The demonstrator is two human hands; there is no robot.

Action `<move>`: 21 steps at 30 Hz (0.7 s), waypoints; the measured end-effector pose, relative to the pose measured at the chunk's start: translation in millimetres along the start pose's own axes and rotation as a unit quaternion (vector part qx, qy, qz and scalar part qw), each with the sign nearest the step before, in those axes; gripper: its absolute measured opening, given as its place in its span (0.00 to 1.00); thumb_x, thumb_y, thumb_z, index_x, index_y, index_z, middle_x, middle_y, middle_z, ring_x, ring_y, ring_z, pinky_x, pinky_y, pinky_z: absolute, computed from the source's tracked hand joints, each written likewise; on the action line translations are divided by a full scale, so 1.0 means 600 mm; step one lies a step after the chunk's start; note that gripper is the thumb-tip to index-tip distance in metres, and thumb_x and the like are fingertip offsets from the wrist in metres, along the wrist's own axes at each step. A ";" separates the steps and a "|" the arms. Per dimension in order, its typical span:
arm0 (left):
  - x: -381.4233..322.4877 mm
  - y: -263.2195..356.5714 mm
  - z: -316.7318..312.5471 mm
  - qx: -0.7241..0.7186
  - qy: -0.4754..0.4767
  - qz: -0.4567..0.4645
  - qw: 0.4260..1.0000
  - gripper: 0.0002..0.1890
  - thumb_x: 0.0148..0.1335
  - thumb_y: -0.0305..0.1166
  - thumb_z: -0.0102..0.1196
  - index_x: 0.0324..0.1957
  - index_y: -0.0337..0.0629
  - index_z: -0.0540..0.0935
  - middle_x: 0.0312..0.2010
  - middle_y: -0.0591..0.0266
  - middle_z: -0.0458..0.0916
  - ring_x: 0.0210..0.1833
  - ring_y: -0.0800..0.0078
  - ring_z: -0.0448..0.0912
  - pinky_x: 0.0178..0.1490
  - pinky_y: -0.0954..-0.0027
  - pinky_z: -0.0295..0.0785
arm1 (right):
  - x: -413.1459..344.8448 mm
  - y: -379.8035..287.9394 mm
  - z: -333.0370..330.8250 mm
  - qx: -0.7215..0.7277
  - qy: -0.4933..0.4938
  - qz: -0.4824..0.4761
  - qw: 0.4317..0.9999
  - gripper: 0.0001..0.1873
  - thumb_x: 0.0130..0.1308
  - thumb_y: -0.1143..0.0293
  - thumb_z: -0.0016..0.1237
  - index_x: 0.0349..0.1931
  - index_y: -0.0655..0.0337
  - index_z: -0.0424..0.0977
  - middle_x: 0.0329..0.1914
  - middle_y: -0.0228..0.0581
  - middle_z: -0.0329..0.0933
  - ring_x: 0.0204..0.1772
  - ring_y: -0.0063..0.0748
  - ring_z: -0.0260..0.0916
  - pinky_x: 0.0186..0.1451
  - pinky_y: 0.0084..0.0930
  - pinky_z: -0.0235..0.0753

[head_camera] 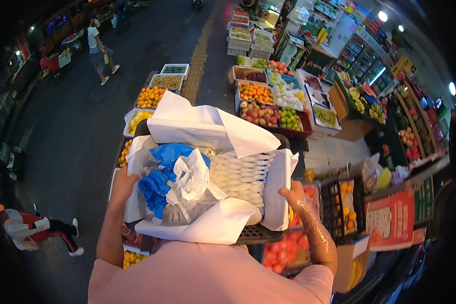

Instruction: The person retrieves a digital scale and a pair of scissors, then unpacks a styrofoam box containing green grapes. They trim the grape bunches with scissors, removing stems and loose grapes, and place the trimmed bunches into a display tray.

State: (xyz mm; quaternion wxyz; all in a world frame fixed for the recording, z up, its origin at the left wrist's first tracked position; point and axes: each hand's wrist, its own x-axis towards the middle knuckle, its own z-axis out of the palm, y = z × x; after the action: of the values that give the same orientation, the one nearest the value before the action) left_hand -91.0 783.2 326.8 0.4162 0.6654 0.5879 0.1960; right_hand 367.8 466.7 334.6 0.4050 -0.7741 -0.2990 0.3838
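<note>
A black plastic crate [260,235], lined with white paper [190,129], is held up before my chest. My left hand [125,182] grips its left side, and my right hand [293,193] grips the right side with the thumb on top. Inside, crumpled blue paper [154,190] and crumpled white paper [192,176] fill the left part. White foam netting [241,171] covers the right part; whatever lies under it is hidden. Paper flaps stick up along the far and near edges. Clear film is wrapped around my right forearm.
Boxes of oranges [150,97], peaches [259,114] and limes [290,118] stand ahead. At right are a black crate of oranges [347,209] and a red sign [390,218]. People walk on the road [79,133] at left: one ahead [95,47], another nearer [34,230].
</note>
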 end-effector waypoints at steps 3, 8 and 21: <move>0.147 0.032 0.052 -0.033 0.025 0.030 0.999 0.26 0.56 0.34 0.57 0.57 0.32 0.79 0.48 0.41 0.84 0.50 0.52 0.83 0.56 0.58 0.75 | 0.172 -0.046 -0.013 -0.031 0.011 -0.007 0.999 0.19 0.56 0.70 0.53 0.44 0.76 0.79 0.35 0.45 0.83 0.38 0.33 0.79 0.44 0.32 0.78; 0.462 0.163 0.102 -0.010 0.013 0.031 0.999 0.25 0.56 0.33 0.58 0.55 0.31 0.79 0.49 0.41 0.83 0.52 0.50 0.82 0.57 0.57 0.74 | 0.460 -0.157 -0.050 -0.037 0.051 0.000 0.998 0.18 0.56 0.71 0.52 0.42 0.77 0.80 0.35 0.44 0.83 0.38 0.33 0.79 0.44 0.31 0.77; 1.329 0.493 0.262 -0.001 -0.030 0.080 0.996 0.22 0.53 0.33 0.57 0.50 0.31 0.81 0.44 0.43 0.85 0.47 0.51 0.84 0.52 0.59 0.75 | 1.282 -0.358 -0.104 -0.005 0.089 -0.015 0.996 0.19 0.54 0.67 0.54 0.41 0.74 0.80 0.34 0.40 0.81 0.38 0.31 0.77 0.44 0.30 0.76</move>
State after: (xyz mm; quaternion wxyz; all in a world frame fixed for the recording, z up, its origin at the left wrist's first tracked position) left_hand 394.7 1497.6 285.9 0.4175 0.7155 0.5198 0.2087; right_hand 792.2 1143.1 270.9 0.4318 -0.8026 -0.2752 0.3061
